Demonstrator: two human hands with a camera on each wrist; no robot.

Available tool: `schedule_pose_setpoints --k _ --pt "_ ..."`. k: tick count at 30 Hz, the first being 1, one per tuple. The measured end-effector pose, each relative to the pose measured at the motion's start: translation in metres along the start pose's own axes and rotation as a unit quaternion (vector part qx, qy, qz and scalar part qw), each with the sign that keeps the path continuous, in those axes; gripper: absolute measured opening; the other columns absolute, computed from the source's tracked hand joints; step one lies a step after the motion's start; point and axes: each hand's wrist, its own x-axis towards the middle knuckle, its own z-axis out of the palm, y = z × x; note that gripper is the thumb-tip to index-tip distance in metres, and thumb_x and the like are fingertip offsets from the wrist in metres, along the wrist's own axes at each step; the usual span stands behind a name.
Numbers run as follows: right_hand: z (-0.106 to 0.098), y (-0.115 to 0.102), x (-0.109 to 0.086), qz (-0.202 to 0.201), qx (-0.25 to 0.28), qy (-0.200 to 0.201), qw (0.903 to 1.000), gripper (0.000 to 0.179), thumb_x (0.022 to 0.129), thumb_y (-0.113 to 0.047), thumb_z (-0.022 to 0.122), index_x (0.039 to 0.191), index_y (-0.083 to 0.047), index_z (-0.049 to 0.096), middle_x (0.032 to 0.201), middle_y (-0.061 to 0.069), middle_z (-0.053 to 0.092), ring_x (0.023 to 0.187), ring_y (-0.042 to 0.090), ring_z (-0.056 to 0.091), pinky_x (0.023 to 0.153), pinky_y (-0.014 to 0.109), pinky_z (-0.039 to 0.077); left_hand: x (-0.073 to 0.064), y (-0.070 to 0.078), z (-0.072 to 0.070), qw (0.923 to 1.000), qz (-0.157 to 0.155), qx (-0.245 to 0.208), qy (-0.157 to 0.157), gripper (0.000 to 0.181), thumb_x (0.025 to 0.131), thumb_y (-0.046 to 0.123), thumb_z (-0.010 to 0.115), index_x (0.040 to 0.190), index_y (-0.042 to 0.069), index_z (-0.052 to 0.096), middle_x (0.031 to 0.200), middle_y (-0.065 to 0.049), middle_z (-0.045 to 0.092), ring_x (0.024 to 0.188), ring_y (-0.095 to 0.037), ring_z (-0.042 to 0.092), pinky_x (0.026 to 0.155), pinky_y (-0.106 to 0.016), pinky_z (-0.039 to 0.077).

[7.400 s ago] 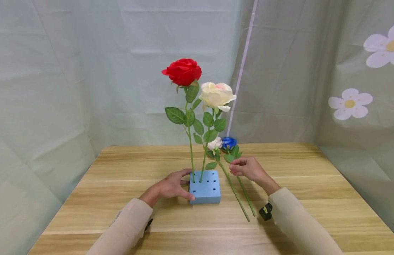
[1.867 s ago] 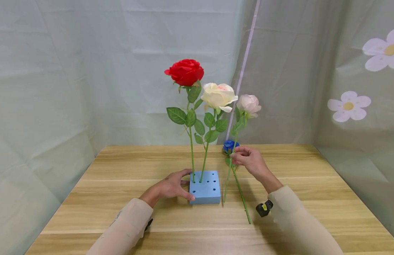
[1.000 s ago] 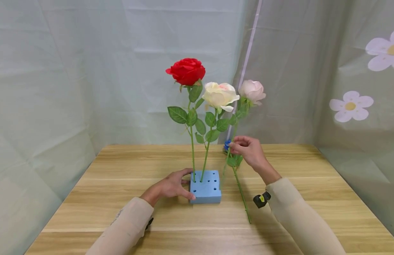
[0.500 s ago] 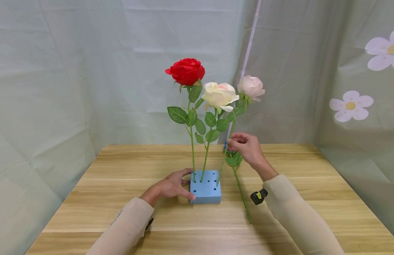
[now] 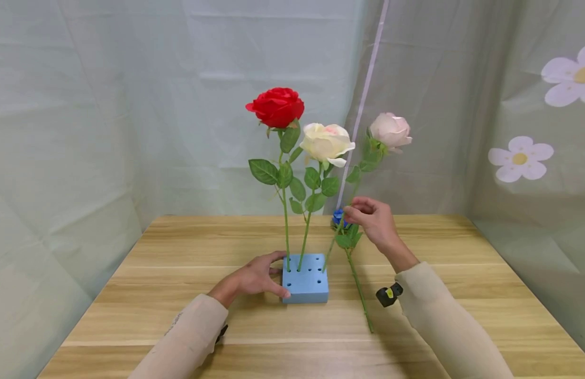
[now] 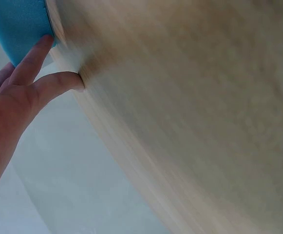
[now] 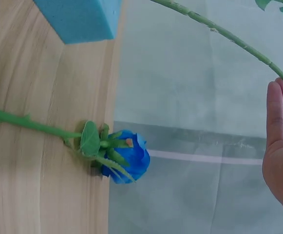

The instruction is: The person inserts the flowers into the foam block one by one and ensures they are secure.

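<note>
A light-blue block with holes point(image 5: 304, 290) sits on the table; a red rose point(image 5: 275, 108) and a cream rose point(image 5: 326, 143) stand in it. My left hand point(image 5: 256, 275) grips the block's left side, thumb at the front corner and fingers towards the back. Between thumb and fingertips my right hand point(image 5: 376, 223) pinches the stem of a pale pink rose point(image 5: 391, 130), which leans right. That stem's lower end meets the block's top near the right edge; whether it is inside a hole I cannot tell. In the right wrist view the stem point(image 7: 219, 29) slants down to my fingers.
A blue rose point(image 7: 131, 158) lies on the wooden table point(image 5: 188, 316) right of the block, its stem pointing towards me. Fabric curtains point(image 5: 202, 131) enclose the back and sides. Both standing roses rise between the hands.
My right hand has picked up the pale pink rose from the table and brought its stem end over the block. Lately its bloom has tipped rightward. My left hand has stayed on the block.
</note>
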Motion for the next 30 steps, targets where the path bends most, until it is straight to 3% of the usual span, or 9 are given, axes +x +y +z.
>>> schedule_pose_setpoints --k 6,10,18,30 --pt "-0.003 0.001 -0.003 -0.017 0.031 0.012 0.9993 0.019 0.093 0.0 0.068 0.107 0.011 0.059 0.078 -0.004 0.065 0.072 0.009 0.07 0.077 0.029 0.059 -0.001 0.0 0.0 1.0 0.0 0.0 0.001 0.102 0.072 0.017 0.092 0.153 0.001 0.032 0.153 -0.02 0.039 0.131 -0.041 0.049 0.108 -0.052 0.039" --pt "0.0 0.004 -0.005 -0.034 0.023 0.007 0.9992 0.017 0.092 -0.001 0.07 0.101 0.011 0.061 0.076 -0.004 0.067 0.072 0.011 0.07 0.076 0.028 0.058 -0.001 0.0 0.0 1.0 0.002 -0.002 0.002 0.102 0.072 0.016 0.092 0.153 0.001 0.032 0.153 -0.02 0.039 0.131 -0.041 0.05 0.108 -0.052 0.039" --pt "0.01 0.008 -0.009 -0.047 0.001 -0.005 0.9989 0.022 0.093 -0.005 0.071 0.104 0.01 0.061 0.08 -0.005 0.069 0.074 0.011 0.071 0.077 0.027 0.058 -0.001 0.001 0.0 1.0 0.002 -0.003 0.001 0.101 0.072 0.015 0.092 0.153 0.002 0.033 0.153 -0.02 0.039 0.131 -0.04 0.051 0.107 -0.051 0.041" --pt "0.018 0.008 -0.008 -0.037 -0.008 -0.011 0.9992 0.023 0.093 -0.005 0.069 0.109 0.01 0.061 0.085 -0.001 0.068 0.074 0.01 0.071 0.075 0.026 0.058 -0.001 0.002 0.0 1.0 -0.001 -0.002 0.0 0.102 0.072 0.016 0.092 0.153 0.002 0.032 0.153 -0.019 0.039 0.131 -0.039 0.051 0.108 -0.051 0.04"
